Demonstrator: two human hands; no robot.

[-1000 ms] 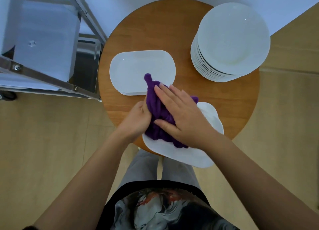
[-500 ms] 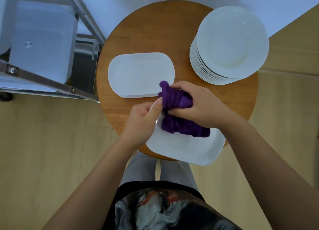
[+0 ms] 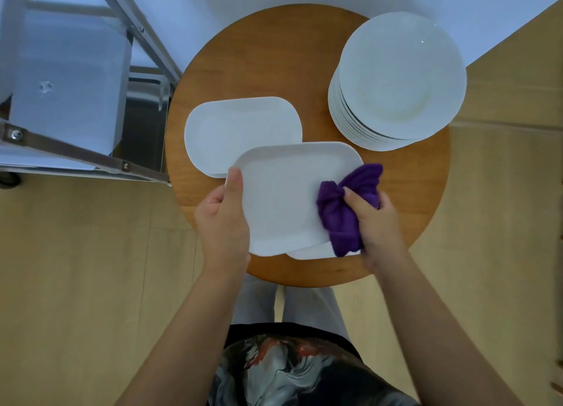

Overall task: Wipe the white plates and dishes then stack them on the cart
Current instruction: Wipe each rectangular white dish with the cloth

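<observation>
- At the far left stood a metal cart point(image 3: 76, 107), its grey frame bars crossing a pale shelf; a dark wheel showed at its lower left corner. No brand, label or writing could be read on it.
- Just right of the cart sat a round wooden table point(image 3: 249, 55), seen from directly above, on a light wood floor point(image 3: 76, 268).
- On the table's left half lay a white oblong dish point(image 3: 231, 125), flat and empty, with rounded ends.
- The left hand point(image 3: 222, 219) gripped the left edge of a second white oblong dish point(image 3: 280, 198), thumb on top of the rim and fingers hidden underneath. This dish was held above the table's near edge, its far corner overlapping the first dish.
- A sliver of another white dish point(image 3: 313, 251) showed under the held one, resting on the table.
- The right hand point(image 3: 374, 219) clenched a bunched purple cloth point(image 3: 344, 210) and pressed it against the right end of the held dish.
- At the table's far right stood a tall stack of round white plates point(image 3: 399, 76), the top plate plain and unmarked.
- At the bottom, the person's grey trousers and a dark patterned top were visible; the pattern held no readable words.
</observation>
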